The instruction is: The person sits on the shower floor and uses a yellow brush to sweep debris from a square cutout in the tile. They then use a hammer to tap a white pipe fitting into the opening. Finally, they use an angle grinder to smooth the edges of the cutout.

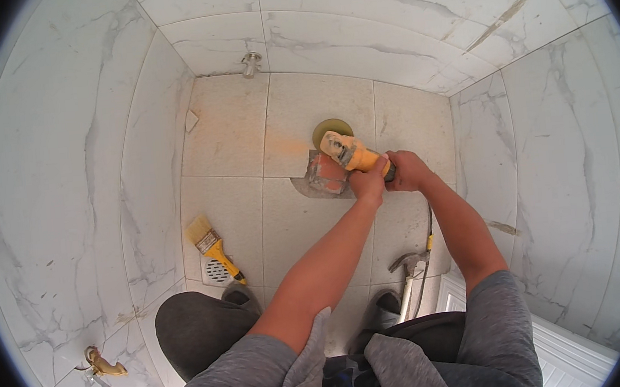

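Both of my hands are closed around a yellow angle grinder (354, 153). My left hand (368, 183) grips its body from the near side, and my right hand (407, 170) holds the rear end, where a dark cord trails down. The grinder's round yellowish disc (332, 127) is at the far end, over the pale floor tiles. Just below the grinder head, a block with a reddish-orange face (329, 173) and grey crust sits at a rough hole (306, 188) in the tiling. I cannot tell whether the disc touches the block.
Orange dust (287, 142) lies or drifts left of the disc. A paintbrush (214, 247) rests beside a round floor drain (217, 270). A hammer (409, 269) lies near my right foot, close to the cord. Marbled walls surround me, with a metal valve (251, 64) and brass tap (105, 363).
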Tool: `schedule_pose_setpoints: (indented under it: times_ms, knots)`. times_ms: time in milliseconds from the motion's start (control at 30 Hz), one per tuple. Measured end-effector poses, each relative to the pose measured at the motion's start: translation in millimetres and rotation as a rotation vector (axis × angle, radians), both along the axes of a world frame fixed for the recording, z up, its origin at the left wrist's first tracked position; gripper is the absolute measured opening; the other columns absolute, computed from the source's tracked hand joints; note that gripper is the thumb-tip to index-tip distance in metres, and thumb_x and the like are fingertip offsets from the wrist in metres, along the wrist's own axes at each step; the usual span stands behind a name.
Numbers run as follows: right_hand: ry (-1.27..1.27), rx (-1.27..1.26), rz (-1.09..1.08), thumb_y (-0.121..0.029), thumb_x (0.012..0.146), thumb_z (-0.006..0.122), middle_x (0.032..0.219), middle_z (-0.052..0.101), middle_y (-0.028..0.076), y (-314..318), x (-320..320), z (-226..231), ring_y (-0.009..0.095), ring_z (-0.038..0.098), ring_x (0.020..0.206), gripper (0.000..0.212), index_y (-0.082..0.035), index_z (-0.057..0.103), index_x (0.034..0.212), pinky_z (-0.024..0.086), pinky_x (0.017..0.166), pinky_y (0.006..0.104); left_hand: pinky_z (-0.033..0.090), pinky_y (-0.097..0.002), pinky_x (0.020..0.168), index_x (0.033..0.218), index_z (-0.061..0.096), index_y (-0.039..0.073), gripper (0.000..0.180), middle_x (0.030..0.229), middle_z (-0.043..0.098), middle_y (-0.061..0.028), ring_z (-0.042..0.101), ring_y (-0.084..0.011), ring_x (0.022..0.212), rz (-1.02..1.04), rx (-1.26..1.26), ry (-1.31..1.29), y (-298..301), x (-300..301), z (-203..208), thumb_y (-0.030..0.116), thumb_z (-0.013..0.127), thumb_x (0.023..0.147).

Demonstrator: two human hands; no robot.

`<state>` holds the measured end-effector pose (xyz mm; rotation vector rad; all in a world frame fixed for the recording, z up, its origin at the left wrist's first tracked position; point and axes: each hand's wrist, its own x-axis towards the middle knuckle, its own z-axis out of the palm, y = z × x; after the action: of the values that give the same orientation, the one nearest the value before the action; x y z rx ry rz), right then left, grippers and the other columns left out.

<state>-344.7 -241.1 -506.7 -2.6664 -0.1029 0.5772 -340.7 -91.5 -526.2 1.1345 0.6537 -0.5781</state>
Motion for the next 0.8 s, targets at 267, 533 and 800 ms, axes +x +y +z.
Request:
schedule_pose_setpoints:
  times_ms: [267, 533, 800]
  knots:
    - [0.023, -0.004, -0.007, -0.027, 0.06, 0.088, 0.097, 0.071, 0.02, 3, 2, 2, 0.042, 0.067, 0.096, 0.06, -0.006, 0.064, 0.111, 0.055, 0.084, 0.0485, 0.051, -0.0373, 0.094, 0.129, 0.06, -0.007, 0.067, 0.125, 0.065, -0.0133, 0.064, -0.0219, 0.112, 0.014, -0.011, -0.019, 0, 1, -2, 0.033, 0.088, 0.083]
    - [0.027, -0.002, -0.009, -0.027, 0.061, 0.087, 0.098, 0.071, 0.02, 4, 4, 3, 0.042, 0.067, 0.096, 0.059, -0.006, 0.064, 0.11, 0.055, 0.084, 0.0488, 0.051, -0.0366, 0.096, 0.131, 0.057, -0.008, 0.071, 0.127, 0.064, -0.0147, 0.063, -0.0227, 0.115, 0.0, 0.014, -0.008, 2, 2, 5, 0.032, 0.089, 0.082]
    - [-0.003, 0.003, 0.007, -0.026, 0.061, 0.086, 0.098, 0.071, 0.02, 8, 8, 6, 0.042, 0.067, 0.097, 0.056, -0.007, 0.065, 0.109, 0.055, 0.085, 0.0482, 0.051, -0.036, 0.095, 0.131, 0.057, -0.008, 0.068, 0.126, 0.064, -0.014, 0.063, -0.0223, 0.114, 0.019, -0.007, -0.022, 3, 4, -6, 0.03, 0.087, 0.084]
